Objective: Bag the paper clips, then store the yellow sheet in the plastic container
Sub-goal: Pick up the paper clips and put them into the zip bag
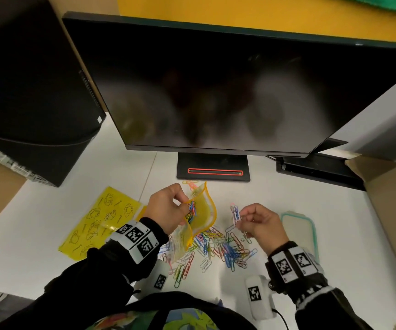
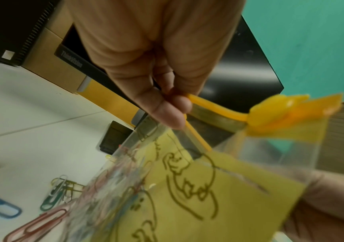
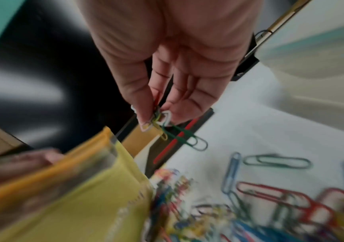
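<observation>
My left hand (image 1: 168,208) holds a yellow zip bag (image 1: 204,213) up above the desk, pinching its orange zip rim (image 2: 198,104), with the mouth gaping and several coloured clips inside. To its right my right hand (image 1: 256,222) pinches a small bunch of paper clips (image 1: 235,214) between thumb and fingertips (image 3: 146,117). A heap of loose coloured paper clips (image 1: 216,248) lies on the white desk under both hands. The yellow sheet (image 1: 97,222) with line drawings lies flat at the left. A clear plastic container (image 1: 299,232) with a teal rim sits at the right.
A black monitor (image 1: 216,91) on its stand (image 1: 213,171) fills the back of the desk. A black computer case (image 1: 30,91) stands at the back left. Cardboard (image 1: 392,206) rises along the right edge. Wrist cameras hang near the front edge.
</observation>
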A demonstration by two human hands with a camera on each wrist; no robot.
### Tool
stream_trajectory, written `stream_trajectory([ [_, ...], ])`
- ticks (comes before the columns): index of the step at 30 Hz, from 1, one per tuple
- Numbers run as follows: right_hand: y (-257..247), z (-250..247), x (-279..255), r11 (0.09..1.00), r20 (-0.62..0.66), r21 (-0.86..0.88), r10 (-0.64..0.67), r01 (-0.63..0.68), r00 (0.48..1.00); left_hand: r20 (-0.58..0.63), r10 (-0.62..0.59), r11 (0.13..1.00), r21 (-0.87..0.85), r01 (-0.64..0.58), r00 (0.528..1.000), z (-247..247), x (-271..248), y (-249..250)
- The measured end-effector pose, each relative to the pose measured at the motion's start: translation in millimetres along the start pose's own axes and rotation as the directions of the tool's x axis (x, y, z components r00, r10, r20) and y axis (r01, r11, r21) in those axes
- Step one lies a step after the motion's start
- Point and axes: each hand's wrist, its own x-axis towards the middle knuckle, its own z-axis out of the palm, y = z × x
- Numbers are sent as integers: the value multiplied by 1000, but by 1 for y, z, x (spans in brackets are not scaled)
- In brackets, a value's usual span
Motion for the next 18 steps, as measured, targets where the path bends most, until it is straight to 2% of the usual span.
stream_trajectory([
  [5,-50,3,-16,977,64,167,-142,130,988,20,13,1000,-6,-13,1000,2,-2,3],
  [8,-76,16,-21,931,84,303,-241,205,967,23,17,1000,-13,-17,1000,1,-3,5],
  [10,-83,30,-21,914,92,327,-285,242,954,20,14,1000,-18,-14,1000,2,-4,5],
  [14,-68,58,-18,950,103,160,-285,267,953,8,17,999,-49,-17,1000,0,-3,4],
  [16,-52,61,-17,947,127,-42,-311,318,942,-6,28,997,-75,-29,1000,-1,-1,4],
  [18,-41,61,-19,872,213,-272,-358,407,909,-21,25,996,-89,-26,999,-3,-1,3],
])
